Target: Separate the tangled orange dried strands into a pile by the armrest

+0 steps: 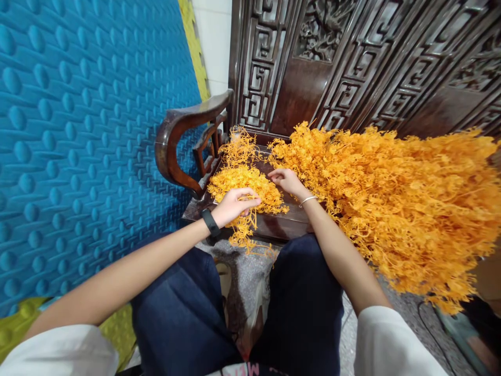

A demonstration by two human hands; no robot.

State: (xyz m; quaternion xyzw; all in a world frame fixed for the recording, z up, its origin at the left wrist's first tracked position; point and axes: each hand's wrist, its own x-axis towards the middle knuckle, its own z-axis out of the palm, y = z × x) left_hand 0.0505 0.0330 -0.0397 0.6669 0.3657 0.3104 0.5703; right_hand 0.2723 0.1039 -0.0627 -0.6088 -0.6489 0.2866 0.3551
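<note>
My left hand [235,204], with a black watch on the wrist, is closed in a pinch in front of a small heap of orange artificial flowers [250,183]. From its fingers hangs an orange artificial flower sprig [242,233], reaching past the front edge of the wooden bench [270,225]. My right hand [288,181], wearing a thin bracelet, is just right of the small heap. Its fingertips are drawn together, and anything between them is too small to make out. A far larger pile of the same flowers [407,193] lies right of that hand.
A curved wooden armrest [188,117] bounds the bench on the left. Behind rises a carved wooden backrest [301,89]. Blue textured foam matting [90,130] lies at the left, and a looser orange tangle [240,146] sits at the back near the armrest.
</note>
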